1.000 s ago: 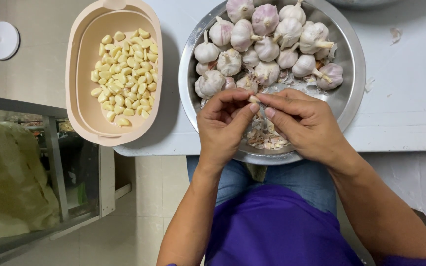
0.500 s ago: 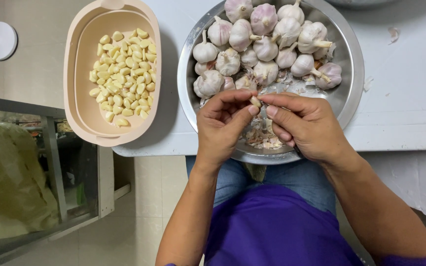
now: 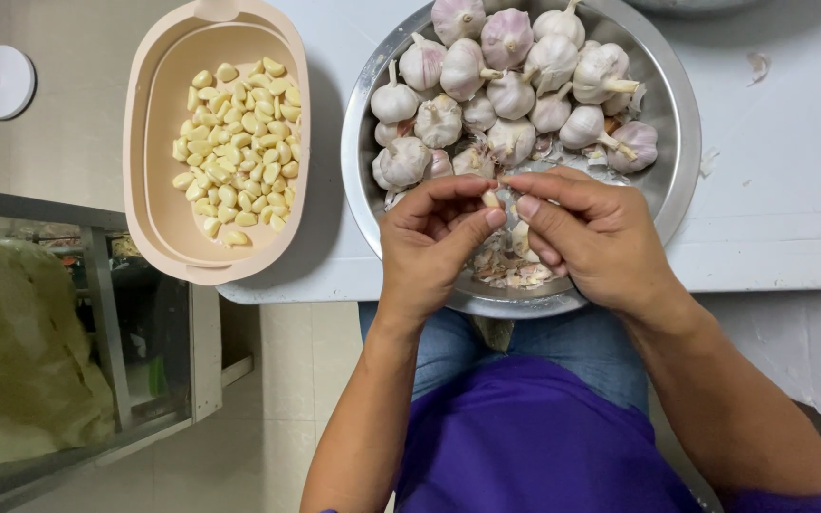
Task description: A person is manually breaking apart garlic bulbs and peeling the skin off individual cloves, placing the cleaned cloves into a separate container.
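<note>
Fingertips of both hands meet over the near half of a round, shiny steel bowl [image 3: 686, 142] and pinch one small pale garlic clove [image 3: 491, 199] between them. The left hand [image 3: 429, 249] is curled almost closed, its thumb and forefinger pressed on the clove from the left. The right hand [image 3: 596, 245] is likewise folded in, its thumb and first fingers touching the clove from the right, the other fingers tucked under the palm. Just beyond the knuckles, in the far half of the bowl, lies a heap of whole white and purple-tinged garlic bulbs [image 3: 510, 90]. Directly beneath the hands, on the bowl's floor, sit loose papery garlic skins [image 3: 505, 268]. Well off to the left of the left hand stands an oval beige plastic tub [image 3: 149, 142] holding a pile of peeled yellowish garlic cloves [image 3: 235, 142]. Both containers rest on a white tabletop [image 3: 791, 209] that stretches away to the right of the right hand.
</note>
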